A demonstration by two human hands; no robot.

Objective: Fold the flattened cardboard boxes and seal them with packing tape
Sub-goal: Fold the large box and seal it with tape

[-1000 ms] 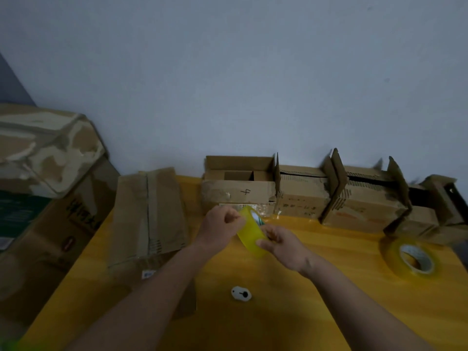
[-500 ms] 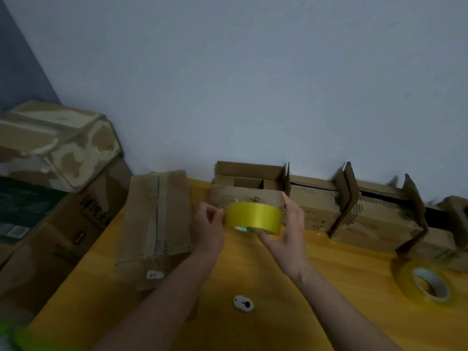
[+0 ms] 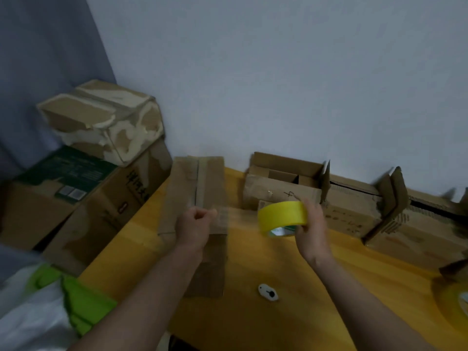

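The yellow-topped desk (image 3: 253,312) runs along a pale wall (image 3: 278,72). Off its left end stand 3 stacked cartons (image 3: 83,188), with a green-and-white bag (image 3: 63,300) in front of them.

On the desk, 1 closed box (image 3: 196,196) lies at the left with its long axis running away from the person and a seam down the middle of its top. Along the wall stands a row of folded boxes (image 3: 354,214); at least 3 can be counted, their flaps up and open, and the row runs on past the right edge where the blur hides any more.

There are 2 rolls of tape. The yellow tape roll (image 3: 282,215) is in the air over the desk, between the closed box and the row. The right hand (image 3: 310,224) holds it, fingers (image 3: 307,206) curled over its far rim and thumb below. A second roll (image 3: 455,297) lies at the right edge of the desk, half out of view.

The left hand (image 3: 196,221) hovers over the near end of the closed box, its fingers pinched together on the free end of a clear strip of tape (image 3: 233,216). The strip stretches roughly level, left to right, from that pinch to the roll.

So the strip's long axis lies across the box's seam, not along it. The left hand is the nearer to that box. I judge the strip must be turned, or the box, before it can cover the seam.

1 small white cutter (image 3: 268,292) lies on the desk near the person, below the roll and nearer the right arm.
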